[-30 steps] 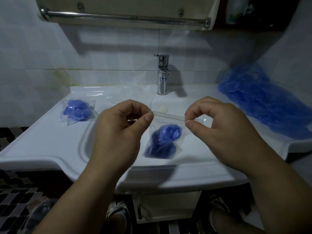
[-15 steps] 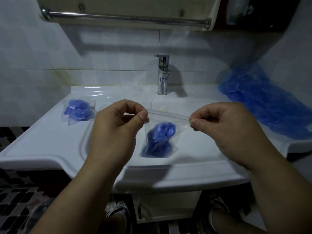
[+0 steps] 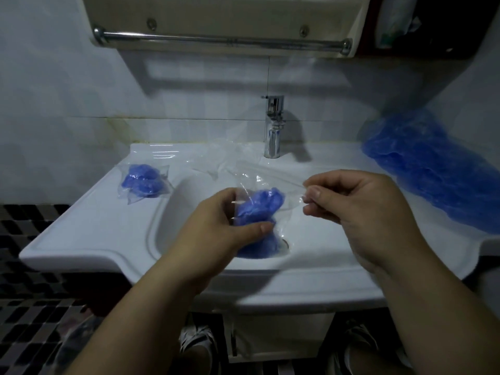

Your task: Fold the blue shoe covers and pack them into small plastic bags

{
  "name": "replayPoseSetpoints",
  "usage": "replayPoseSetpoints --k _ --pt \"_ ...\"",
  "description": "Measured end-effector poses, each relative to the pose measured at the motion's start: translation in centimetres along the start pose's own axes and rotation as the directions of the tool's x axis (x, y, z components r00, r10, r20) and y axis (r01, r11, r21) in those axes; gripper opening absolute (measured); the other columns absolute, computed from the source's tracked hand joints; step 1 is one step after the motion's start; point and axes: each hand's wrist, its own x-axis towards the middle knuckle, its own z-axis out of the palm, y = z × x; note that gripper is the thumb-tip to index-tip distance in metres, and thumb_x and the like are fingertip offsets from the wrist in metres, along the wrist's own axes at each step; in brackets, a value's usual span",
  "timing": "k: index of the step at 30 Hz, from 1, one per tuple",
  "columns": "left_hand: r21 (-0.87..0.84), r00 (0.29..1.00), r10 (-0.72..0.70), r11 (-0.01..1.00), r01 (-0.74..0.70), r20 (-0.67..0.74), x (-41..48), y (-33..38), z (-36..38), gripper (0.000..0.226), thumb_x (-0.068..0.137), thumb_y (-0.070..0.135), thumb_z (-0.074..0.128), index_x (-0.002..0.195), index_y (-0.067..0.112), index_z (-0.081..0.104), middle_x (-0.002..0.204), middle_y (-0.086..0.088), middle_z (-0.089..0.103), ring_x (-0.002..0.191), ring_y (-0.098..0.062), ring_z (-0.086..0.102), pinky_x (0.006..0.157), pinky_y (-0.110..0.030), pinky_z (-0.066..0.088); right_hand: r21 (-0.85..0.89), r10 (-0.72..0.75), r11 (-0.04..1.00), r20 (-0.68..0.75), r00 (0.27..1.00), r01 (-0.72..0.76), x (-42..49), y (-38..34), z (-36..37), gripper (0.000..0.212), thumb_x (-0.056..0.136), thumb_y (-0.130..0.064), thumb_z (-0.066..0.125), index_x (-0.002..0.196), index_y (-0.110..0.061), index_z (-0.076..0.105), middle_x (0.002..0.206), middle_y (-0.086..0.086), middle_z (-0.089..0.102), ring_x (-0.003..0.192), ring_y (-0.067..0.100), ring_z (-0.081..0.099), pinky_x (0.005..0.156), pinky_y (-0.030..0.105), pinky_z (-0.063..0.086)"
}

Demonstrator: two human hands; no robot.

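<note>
Dim, bluish light comes from above left: the towel rail (image 3: 221,40) shadows the wall tiles (image 3: 203,109) below it, the tap (image 3: 273,125) casts a dark shadow rightward, and the left hand (image 3: 216,228) darkens the front of the sink (image 3: 89,228). Faint glare streaks its back rim. Edges bow; detail is soft

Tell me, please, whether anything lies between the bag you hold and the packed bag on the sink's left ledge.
Nothing visible does. Between the held bag, in the left hand and right hand, and the packed bag lies only bare sink ledge; loose clear bags sit farther back by the faucet.
</note>
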Motion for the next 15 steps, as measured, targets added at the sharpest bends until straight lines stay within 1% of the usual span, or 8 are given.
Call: replayPoseSetpoints --k 2,3,5,6,8,10,12,15 --pt "0.008 0.995 -0.015 1.0 0.016 -0.099 0.3 -0.1 -0.7 0.04 0.064 0.026 0.086 0.098 0.018 0.068 0.089 -0.006 0.075 0.086 -0.026 0.072 0.082 -0.046 0.058 0.025 0.046 0.999 -0.014 0.999 -0.045 -0.1 0.1 0.6 0.026 0.09 0.0 0.061 0.107 -0.019 0.069 0.083 0.005 0.075 0.071 0.019 0.073 0.072 0.026 0.06" --pt "-0.008 0.988 -0.026 1.0 0.025 -0.151 0.6 -0.1 -1.4 0.034 0.068 0.023 0.086 0.096 0.016 0.068 0.083 -0.002 0.075 0.081 -0.02 0.073 0.075 -0.035 0.059 0.022 0.063 0.998 -0.018 0.998 -0.063 -0.1 0.3 0.8 0.03 0.092 -0.003 0.06 0.115 -0.022 0.064 0.086 0.004 0.075 0.073 0.019 0.074 0.074 0.028 0.06" --pt "0.061 0.947 0.006 0.998 0.014 -0.323 1.2 0.1 -3.4 0.018 0.076 0.018 0.08 0.084 0.012 0.065 0.06 0.008 0.068 0.056 0.003 0.064 0.054 -0.009 0.046 0.021 0.084 0.996 -0.012 0.996 -0.084 -0.2 0.5 1.3 0.033 0.091 -0.006 0.061 0.119 -0.024 0.062 0.088 0.007 0.074 0.073 0.022 0.074 0.079 0.035 0.059" --pt "0.114 0.908 0.028 0.993 0.022 -0.418 1.6 0.4 -4.7 0.016 0.079 0.018 0.078 0.079 0.011 0.063 0.053 0.008 0.062 0.045 0.007 0.056 0.046 -0.005 0.039 0.011 0.089 0.996 -0.004 0.996 -0.089 -0.2 0.5 1.5 0.032 0.091 -0.005 0.061 0.118 -0.023 0.062 0.087 0.008 0.073 0.071 0.022 0.074 0.081 0.038 0.059" --pt "0.114 0.843 0.015 0.992 0.055 -0.538 2.2 0.9 -7.6 0.015 0.083 0.015 0.075 0.079 0.007 0.063 0.057 0.002 0.059 0.037 0.006 0.052 0.038 -0.005 0.035 -0.015 0.088 0.996 0.007 0.996 -0.088 -0.2 0.6 1.9 0.03 0.09 -0.004 0.061 0.114 -0.022 0.064 0.086 0.011 0.072 0.069 0.023 0.073 0.083 0.042 0.059" --pt "0.201 0.806 -0.03 0.963 0.183 -0.592 2.8 0.6 -10.4 0.022 0.082 0.017 0.075 0.07 0.006 0.06 0.052 -0.003 0.057 0.037 -0.005 0.052 0.035 -0.012 0.036 -0.034 0.089 0.996 0.01 0.996 -0.088 -0.1 0.8 2.2 0.031 0.09 -0.004 0.061 0.114 -0.023 0.063 0.086 0.012 0.071 0.068 0.023 0.073 0.083 0.043 0.059" --pt "0.368 0.786 -0.06 0.86 0.354 -0.616 3.6 -0.6 -12.9 0.031 0.08 0.026 0.078 0.063 0.008 0.059 0.058 -0.011 0.059 0.054 -0.023 0.058 0.049 -0.023 0.046 -0.047 0.102 0.994 0.012 0.995 -0.102 0.0 0.9 2.6 0.035 0.09 -0.005 0.06 0.119 -0.025 0.06 0.085 0.009 0.071 0.069 0.021 0.073 0.083 0.043 0.059" --pt "0.542 0.783 -0.088 0.673 0.503 -0.616 4.2 -1.7 -14.7 0.041 0.078 0.044 0.074 0.077 0.003 0.068 0.08 -0.021 0.068 0.076 -0.036 0.064 0.073 -0.038 0.054 -0.055 0.13 0.99 0.018 0.991 -0.129 0.1 1.1 3.0 0.039 0.09 -0.005 0.06 0.123 -0.025 0.058 0.085 0.007 0.07 0.069 0.02 0.073 0.084 0.044 0.058"
